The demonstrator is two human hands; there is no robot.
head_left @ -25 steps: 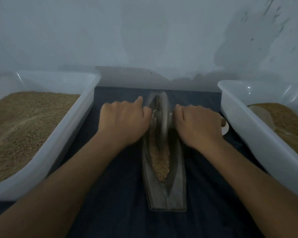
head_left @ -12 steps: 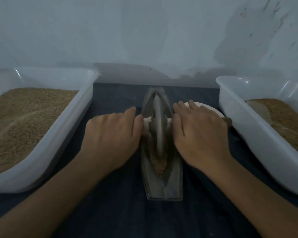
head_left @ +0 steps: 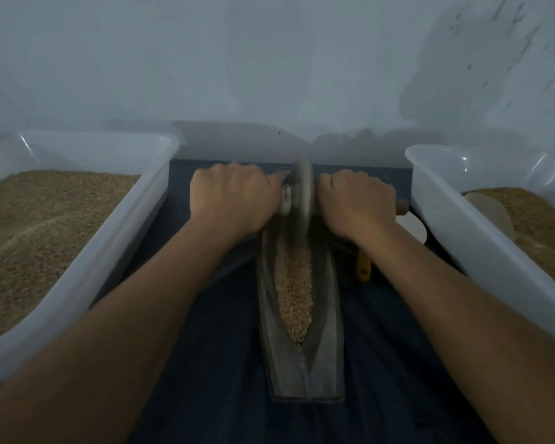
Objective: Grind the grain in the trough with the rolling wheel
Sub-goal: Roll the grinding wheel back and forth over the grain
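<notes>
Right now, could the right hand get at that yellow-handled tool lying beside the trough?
Probably yes, once it lets go. The right hand is gripping the wheel's axle handle, and the yellow-handled tool lies just below its wrist on the dark cloth, with nothing between them.

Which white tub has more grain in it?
The left tub. Its grain spreads wide and high; the right tub shows much less.
</notes>
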